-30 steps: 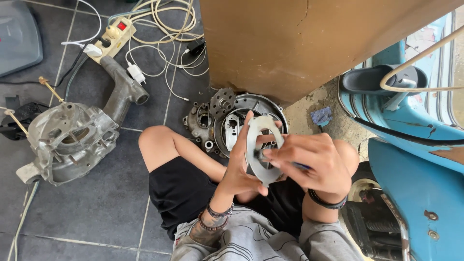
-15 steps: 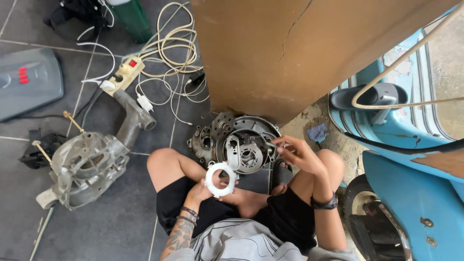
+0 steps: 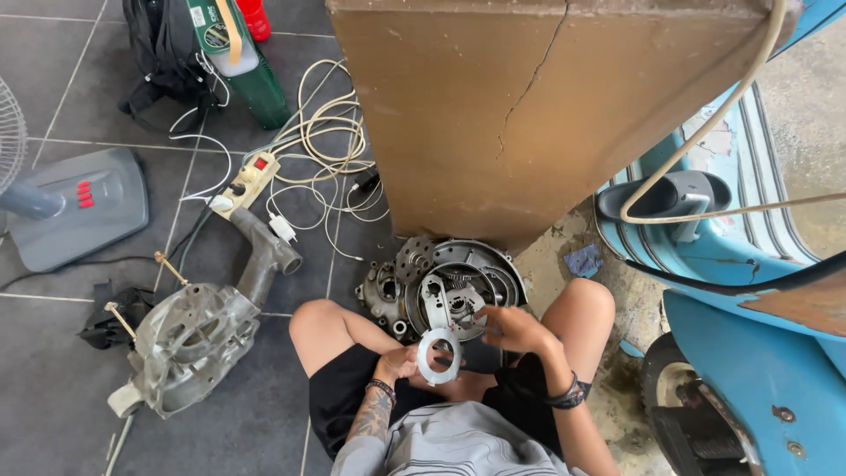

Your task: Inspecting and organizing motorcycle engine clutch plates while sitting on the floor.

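Since half a second ago the flat white ring-shaped gasket [image 3: 438, 355] has dropped lower toward the lap, and the right hand [image 3: 515, 329] has come away from the engine's edge to hang just beside the ring. The head has tipped too, bringing a green bottle with a red cap [image 3: 236, 53] and a grey pedestal fan base [image 3: 75, 207] into view.

The left hand [image 3: 404, 363] has its grip closed on the gasket's left rim, pinching it between thumb and fingers, so the ring stands tilted, its hole facing the camera, over the black shorts [image 3: 348, 397]. The right hand is loosely curled, its fingertips pointing at the ring's upper right edge; whether they touch it I cannot tell, and it clasps nothing that shows.

Just beyond both hands, on the tiled floor [image 3: 53, 388], lies the round grey metal engine case with open clutch housing [image 3: 454, 286]. Well to the left of the left hand rests a second bare aluminium engine casing with two brass studs [image 3: 189, 339], and past it a white power strip with a red switch [image 3: 249, 182] amid coiled white cables [image 3: 330, 141]. Right of the right hand stands a pale blue scooter [image 3: 749, 335]; ahead rises a brown cracked wooden panel [image 3: 546, 115].
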